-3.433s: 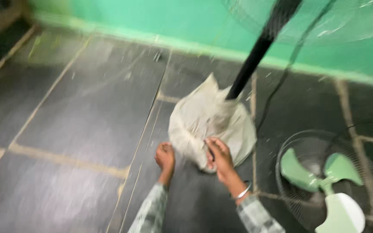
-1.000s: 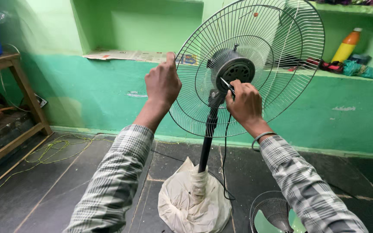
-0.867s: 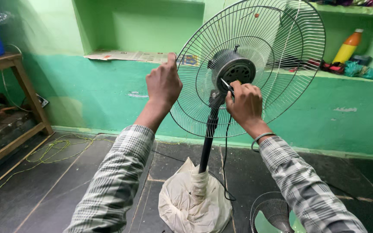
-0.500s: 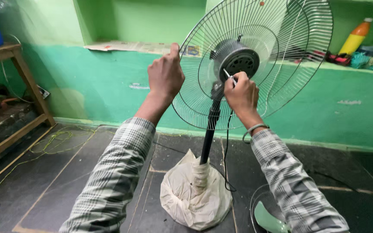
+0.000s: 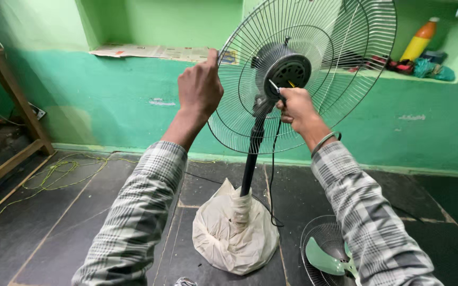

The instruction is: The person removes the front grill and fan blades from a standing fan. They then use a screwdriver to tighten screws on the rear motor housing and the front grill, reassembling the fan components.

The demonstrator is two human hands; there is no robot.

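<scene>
Since a moment ago the fan guard (image 5: 314, 63) has climbed higher and filled more of the view, and both arms have stayed raised to it. The fan stands on a black pole (image 5: 251, 159) whose base is wrapped in a pale bag (image 5: 234, 235) on the dark tiled floor (image 5: 80, 212). The left hand (image 5: 200, 87) still has its fingers clenched around the guard's wire rim. The right hand (image 5: 298, 108) keeps its fingers grasping a small screwdriver (image 5: 276, 89), its tip at the grey motor (image 5: 284, 69). Behind runs a green wall (image 5: 133, 100) with a shelf (image 5: 425, 74) carrying an orange bottle (image 5: 419, 41). A loose guard with green blades (image 5: 327, 254) lies on the floor.
</scene>
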